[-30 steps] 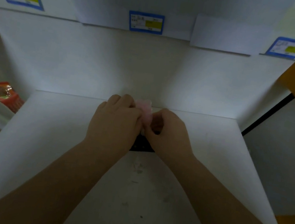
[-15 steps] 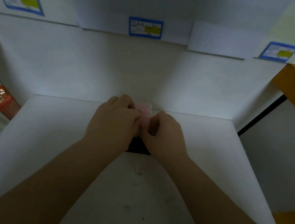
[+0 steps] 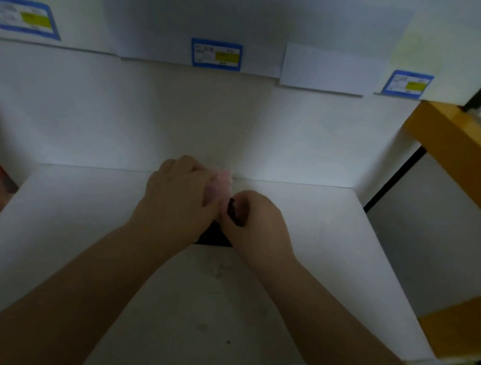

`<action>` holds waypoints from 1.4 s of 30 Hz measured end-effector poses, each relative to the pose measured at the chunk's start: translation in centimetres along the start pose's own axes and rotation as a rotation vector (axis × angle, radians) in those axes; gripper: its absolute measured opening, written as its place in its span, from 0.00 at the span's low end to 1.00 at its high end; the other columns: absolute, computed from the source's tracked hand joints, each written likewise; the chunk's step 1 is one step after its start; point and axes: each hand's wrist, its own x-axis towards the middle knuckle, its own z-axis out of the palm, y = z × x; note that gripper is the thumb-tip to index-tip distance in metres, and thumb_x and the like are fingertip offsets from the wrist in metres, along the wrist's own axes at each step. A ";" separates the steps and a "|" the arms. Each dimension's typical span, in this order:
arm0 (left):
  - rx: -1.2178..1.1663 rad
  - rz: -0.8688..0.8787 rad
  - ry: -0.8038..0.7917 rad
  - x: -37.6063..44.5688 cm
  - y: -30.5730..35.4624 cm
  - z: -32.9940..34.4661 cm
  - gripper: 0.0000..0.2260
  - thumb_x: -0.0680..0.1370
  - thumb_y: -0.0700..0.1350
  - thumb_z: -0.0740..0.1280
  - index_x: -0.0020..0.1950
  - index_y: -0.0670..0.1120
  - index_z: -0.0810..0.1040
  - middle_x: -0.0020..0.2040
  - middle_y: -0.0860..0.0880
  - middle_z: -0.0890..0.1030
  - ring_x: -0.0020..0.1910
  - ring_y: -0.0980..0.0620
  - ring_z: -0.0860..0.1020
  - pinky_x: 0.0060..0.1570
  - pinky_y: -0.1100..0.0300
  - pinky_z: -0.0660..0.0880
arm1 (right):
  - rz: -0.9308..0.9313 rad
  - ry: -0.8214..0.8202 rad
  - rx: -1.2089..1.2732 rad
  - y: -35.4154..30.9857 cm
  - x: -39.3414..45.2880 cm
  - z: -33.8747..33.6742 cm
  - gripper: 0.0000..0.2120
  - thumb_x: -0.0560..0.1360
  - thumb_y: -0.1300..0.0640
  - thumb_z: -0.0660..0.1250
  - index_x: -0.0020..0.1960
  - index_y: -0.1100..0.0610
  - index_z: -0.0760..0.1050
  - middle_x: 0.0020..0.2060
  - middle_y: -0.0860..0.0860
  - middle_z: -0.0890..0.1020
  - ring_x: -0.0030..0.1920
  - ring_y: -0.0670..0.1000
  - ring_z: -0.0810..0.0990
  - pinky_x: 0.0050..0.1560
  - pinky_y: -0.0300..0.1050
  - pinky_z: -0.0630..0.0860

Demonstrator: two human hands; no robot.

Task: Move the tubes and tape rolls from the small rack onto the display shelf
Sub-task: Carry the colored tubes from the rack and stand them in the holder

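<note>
Pink tube point(image 3: 219, 186) gripped by left hand point(image 3: 176, 198), right hand point(image 3: 254, 221) pinching dark rack point(image 3: 214, 236), on white shelf point(image 3: 333, 241)

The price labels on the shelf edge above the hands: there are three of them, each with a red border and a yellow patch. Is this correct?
Not quite. The head view shows three labels, left, middle and right, each with a yellow patch, but their borders are blue, not red. They sit on the shelf edge above both hands, as you say.
</note>
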 end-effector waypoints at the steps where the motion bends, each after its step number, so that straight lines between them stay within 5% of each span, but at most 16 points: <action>1: 0.004 0.018 0.018 -0.1 0.3 -0.2 0.16 0.73 0.51 0.69 0.61 0.52 0.78 0.57 0.50 0.74 0.56 0.48 0.70 0.55 0.53 0.68 | 0.008 -0.004 0.015 0.3 -0.7 -0.5 0.09 0.74 0.45 0.68 0.43 0.50 0.74 0.40 0.45 0.77 0.40 0.45 0.76 0.40 0.44 0.76; 6: -0.033 0.182 0.082 -1.5 4.4 -0.3 0.18 0.75 0.49 0.68 0.64 0.46 0.77 0.59 0.48 0.76 0.60 0.47 0.72 0.63 0.53 0.67 | -0.007 0.041 -0.025 2.9 -4.1 -4.4 0.15 0.75 0.52 0.70 0.61 0.52 0.75 0.53 0.44 0.76 0.50 0.42 0.75 0.52 0.41 0.77; 12: -0.160 0.318 -0.101 -4.0 11.8 2.6 0.19 0.77 0.48 0.67 0.67 0.48 0.75 0.63 0.51 0.76 0.62 0.52 0.73 0.61 0.63 0.64 | 0.029 0.122 -0.123 6.9 -9.7 -10.6 0.16 0.75 0.51 0.69 0.62 0.52 0.75 0.54 0.44 0.74 0.54 0.43 0.74 0.51 0.37 0.73; 17: -0.206 0.364 -0.255 -7.4 17.7 5.7 0.24 0.78 0.54 0.63 0.73 0.51 0.68 0.67 0.54 0.72 0.66 0.53 0.70 0.64 0.59 0.68 | 0.031 0.103 -0.219 9.7 -15.8 -14.9 0.18 0.78 0.46 0.64 0.66 0.48 0.73 0.60 0.44 0.76 0.60 0.44 0.73 0.57 0.35 0.68; 24: -0.238 0.456 -0.331 -13.1 27.7 8.2 0.16 0.79 0.53 0.63 0.67 0.53 0.73 0.60 0.56 0.74 0.60 0.57 0.71 0.55 0.65 0.65 | 0.061 0.089 -0.215 15.8 -24.9 -22.5 0.12 0.78 0.48 0.65 0.61 0.47 0.75 0.54 0.44 0.76 0.54 0.44 0.74 0.49 0.35 0.69; 36: -0.212 0.430 -0.333 -15.9 44.6 12.5 0.18 0.78 0.52 0.65 0.68 0.54 0.73 0.62 0.55 0.74 0.60 0.54 0.73 0.57 0.59 0.72 | 0.281 0.237 -0.283 28.3 -33.4 -36.8 0.16 0.78 0.47 0.64 0.65 0.48 0.74 0.59 0.43 0.77 0.57 0.44 0.75 0.55 0.42 0.76; 42: -0.197 0.388 -0.337 -12.7 49.2 16.4 0.12 0.78 0.53 0.64 0.61 0.55 0.75 0.52 0.55 0.75 0.52 0.52 0.75 0.51 0.52 0.76 | 0.335 0.271 -0.284 33.5 -32.5 -39.2 0.16 0.78 0.48 0.64 0.65 0.48 0.75 0.58 0.43 0.77 0.57 0.44 0.75 0.55 0.41 0.76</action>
